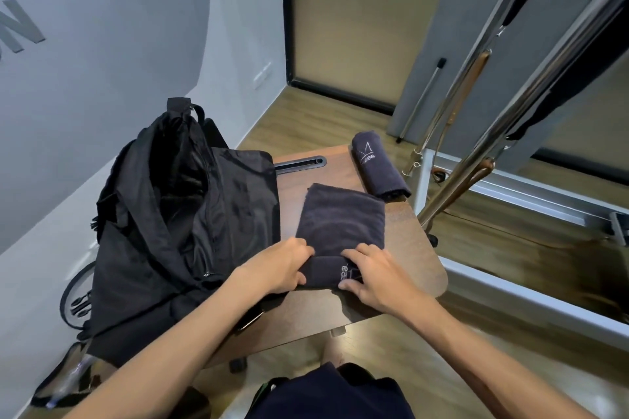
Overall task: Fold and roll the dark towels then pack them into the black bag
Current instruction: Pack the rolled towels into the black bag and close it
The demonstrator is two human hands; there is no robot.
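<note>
- A folded towel (340, 219) is lying flat in the middle of the table (413, 248), its near end turned up into a short roll bearing pale stitched lettering.
- The left hand (282, 265) is gripping the left end of that roll, fingers curled over the top and thumb tucked against the near side.
- The right hand (372, 277) is gripping the right end of the roll, fingers bent over the top and spread a little apart, thumb pressing at the near edge.
- The two hands are sitting close together, with the lettered strip of roll showing between them.
- A rolled towel (377, 165) is lying at the far right corner of the table, apart from the folded one, a pale logo facing up.
- The bag (177, 214) is standing on the left part of the table, slumping against the wall (102, 61), its top gaping open and its zipper running down the middle; its right side is just beside the folded towel.
- A black slot (301, 161) is showing in the table's far edge, next to the bag.
- Metal poles (476, 133) are slanting up to the right of the table, over a wood floor (306, 122).
- A clear pouch (64, 378) is lying on the floor below the bag.
</note>
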